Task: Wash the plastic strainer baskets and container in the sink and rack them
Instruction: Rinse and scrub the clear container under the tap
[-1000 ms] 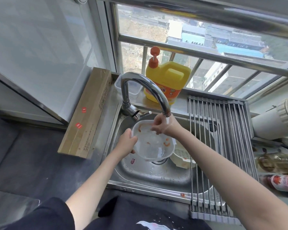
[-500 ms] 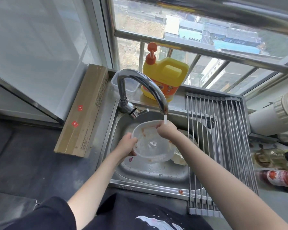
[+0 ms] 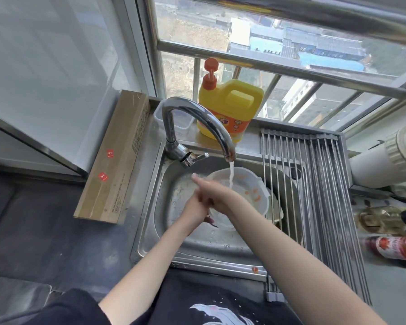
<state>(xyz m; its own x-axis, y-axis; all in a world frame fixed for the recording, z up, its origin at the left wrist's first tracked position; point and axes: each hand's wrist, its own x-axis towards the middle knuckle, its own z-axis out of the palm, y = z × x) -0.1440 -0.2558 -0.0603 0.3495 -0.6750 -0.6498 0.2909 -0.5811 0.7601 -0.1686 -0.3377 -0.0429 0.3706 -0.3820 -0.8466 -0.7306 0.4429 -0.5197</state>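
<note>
translucent white plastic bowl-shaped container point(image 3: 242, 195), orange-smeared inside, sits mid-frame over the steel sink point(image 3: 150, 231), mouth up under the tap stream; left hand point(image 3: 195, 208) grips its near rim, right hand point(image 3: 211, 191) fingers straight, together.

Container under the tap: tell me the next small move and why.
Probably rub the orange bits off the inner wall under the stream. The clear container sits under the faucet, water is running into it, and orange residue clings inside. The left hand holds its near rim and the right hand reaches across, so the fingers are already there.
</note>
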